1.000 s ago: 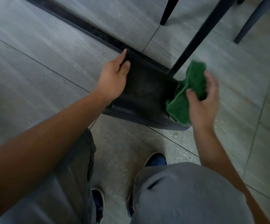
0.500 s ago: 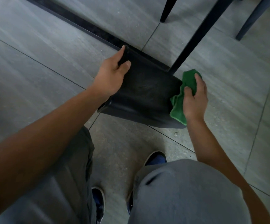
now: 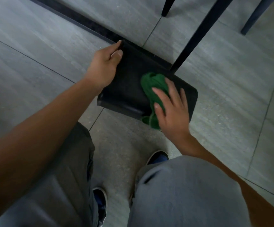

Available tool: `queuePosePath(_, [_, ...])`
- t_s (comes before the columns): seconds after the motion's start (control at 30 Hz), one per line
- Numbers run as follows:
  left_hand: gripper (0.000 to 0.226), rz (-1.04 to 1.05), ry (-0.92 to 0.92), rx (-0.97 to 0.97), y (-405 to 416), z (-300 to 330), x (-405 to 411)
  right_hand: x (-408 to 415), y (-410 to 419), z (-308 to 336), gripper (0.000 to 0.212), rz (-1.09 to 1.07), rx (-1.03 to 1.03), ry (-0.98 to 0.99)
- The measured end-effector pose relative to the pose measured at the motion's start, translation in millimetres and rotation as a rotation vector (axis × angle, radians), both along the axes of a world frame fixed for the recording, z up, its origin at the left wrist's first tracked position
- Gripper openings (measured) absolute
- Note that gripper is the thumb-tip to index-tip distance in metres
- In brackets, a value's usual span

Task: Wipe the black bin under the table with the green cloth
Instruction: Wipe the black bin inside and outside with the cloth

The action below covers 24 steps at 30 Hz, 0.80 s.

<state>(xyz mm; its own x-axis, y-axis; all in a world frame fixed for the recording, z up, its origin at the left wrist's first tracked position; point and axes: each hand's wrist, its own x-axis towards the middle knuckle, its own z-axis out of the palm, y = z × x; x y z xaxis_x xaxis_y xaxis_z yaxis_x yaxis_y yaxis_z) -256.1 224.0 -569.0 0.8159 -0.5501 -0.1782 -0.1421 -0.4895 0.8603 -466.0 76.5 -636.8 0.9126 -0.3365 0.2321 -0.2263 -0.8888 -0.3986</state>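
Note:
The black bin [image 3: 129, 86] lies tipped on its side on the grey floor, one broad face turned up. My left hand [image 3: 104, 66] grips its far left edge, thumb and fingers wrapped around the rim. The green cloth [image 3: 154, 89] is bunched on the right half of that face, and a fold of it hangs over the near edge. My right hand [image 3: 170, 108] lies flat on the cloth with fingers spread, pressing it against the bin.
A black table leg [image 3: 197, 35] slants down to the floor just behind the bin. Two more dark legs [image 3: 167, 5] stand further back. A dark strip [image 3: 87, 25] runs across the floor tiles. My knees and shoes fill the lower part of the view.
My right hand has moved the cloth from the bin's right side onto its upward face and flattened over it. The left hand keeps its grip on the rim.

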Motion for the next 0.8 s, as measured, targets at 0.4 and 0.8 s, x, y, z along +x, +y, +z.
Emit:
queuePosePath(0.4, [0.036, -0.024, -0.087, -0.048, -21.9, 3.4, -11.4, 81.8, 24.7, 39.6, 0.048, 0.07, 0.188, -0.188])
queuePosePath(0.8, [0.042, -0.033, -0.042, 0.04, -22.0, 12.9, -8.3, 65.4, -32.5, 30.3, 0.047, -0.495, 0.387, -0.15])
